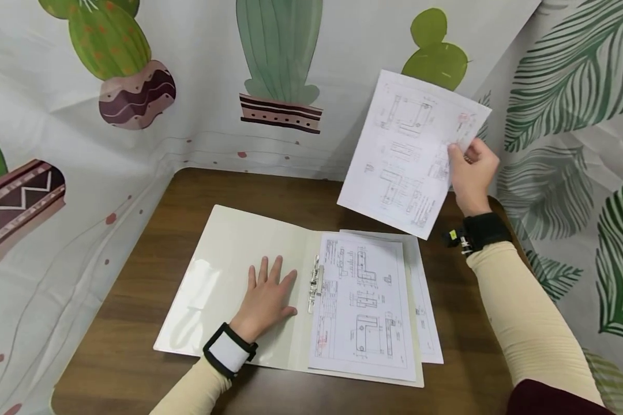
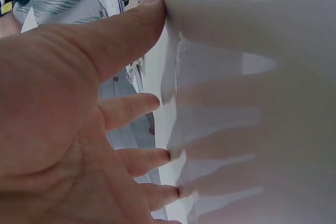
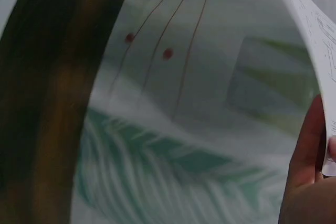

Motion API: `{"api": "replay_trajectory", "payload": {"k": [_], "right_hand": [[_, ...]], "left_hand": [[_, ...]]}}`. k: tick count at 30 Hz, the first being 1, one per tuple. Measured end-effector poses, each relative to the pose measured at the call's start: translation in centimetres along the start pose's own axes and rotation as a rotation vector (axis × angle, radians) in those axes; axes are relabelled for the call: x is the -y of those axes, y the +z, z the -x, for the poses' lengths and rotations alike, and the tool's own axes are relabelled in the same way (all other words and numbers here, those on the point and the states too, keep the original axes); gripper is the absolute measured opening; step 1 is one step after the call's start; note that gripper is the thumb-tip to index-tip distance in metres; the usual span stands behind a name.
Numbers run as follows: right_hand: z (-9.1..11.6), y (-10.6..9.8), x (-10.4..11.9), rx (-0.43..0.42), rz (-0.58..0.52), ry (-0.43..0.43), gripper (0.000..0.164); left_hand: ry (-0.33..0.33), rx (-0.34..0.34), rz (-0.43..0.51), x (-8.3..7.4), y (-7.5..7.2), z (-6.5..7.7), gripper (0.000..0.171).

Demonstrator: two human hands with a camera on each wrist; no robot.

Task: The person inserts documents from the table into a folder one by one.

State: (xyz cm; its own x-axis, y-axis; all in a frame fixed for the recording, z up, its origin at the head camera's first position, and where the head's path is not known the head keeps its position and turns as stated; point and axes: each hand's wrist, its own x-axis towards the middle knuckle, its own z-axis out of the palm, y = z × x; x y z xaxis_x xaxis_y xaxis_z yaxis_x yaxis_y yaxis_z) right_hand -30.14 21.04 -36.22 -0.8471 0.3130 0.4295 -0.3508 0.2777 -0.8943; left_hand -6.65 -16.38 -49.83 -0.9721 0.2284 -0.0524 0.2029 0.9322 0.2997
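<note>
Head view: right hand (image 1: 473, 173) pinches a sheet (image 1: 410, 155) (long axis tilted upper-right), left hand (image 1: 266, 302) spread on folder (image 1: 223, 239).

No words or numbers can be read. The sheet in the folder (image 1: 239, 242), the inner sheet (image 1: 366, 297), bears line drawings with tiny print about them and a red mark (image 1: 322, 340), all too small to make out. The raised sheet (image 1: 407, 167), above the folder's far right part, carries similar drawings, faint print and a red stamp (image 1: 463, 117), likewise illegible. The side sheet (image 1: 430, 323), jutting out at the folder's right edge, shows faint, unreadable marks.
</note>
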Motion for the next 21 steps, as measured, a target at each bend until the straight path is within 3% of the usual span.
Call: {"api": "replay_trajectory", "payload": {"k": [4, 9, 15, 21], "right_hand": [[-0.4, -2.9, -3.1, -0.005, -0.061, 0.135, 0.026], [0.7, -5.8, -5.1, 0.014, -0.081, 0.281, 0.029], [2.6, -7.7, -5.8, 0.088, 0.065, 0.424, 0.037], [5.1, -8.7, -7.3, 0.219, 0.198, 0.435, 0.04]], "left_hand": [[-0.003, 0.004, 0.006, 0.1, 0.1, -0.1, 0.08], [-0.007, 0.011, 0.005, 0.0, 0.1, -0.1, 0.079], [-0.009, 0.013, -0.01, -0.1, 0.1, -0.2, 0.079], [-0.009, 0.016, -0.014, -0.1, 0.0, -0.3, 0.079]]}}
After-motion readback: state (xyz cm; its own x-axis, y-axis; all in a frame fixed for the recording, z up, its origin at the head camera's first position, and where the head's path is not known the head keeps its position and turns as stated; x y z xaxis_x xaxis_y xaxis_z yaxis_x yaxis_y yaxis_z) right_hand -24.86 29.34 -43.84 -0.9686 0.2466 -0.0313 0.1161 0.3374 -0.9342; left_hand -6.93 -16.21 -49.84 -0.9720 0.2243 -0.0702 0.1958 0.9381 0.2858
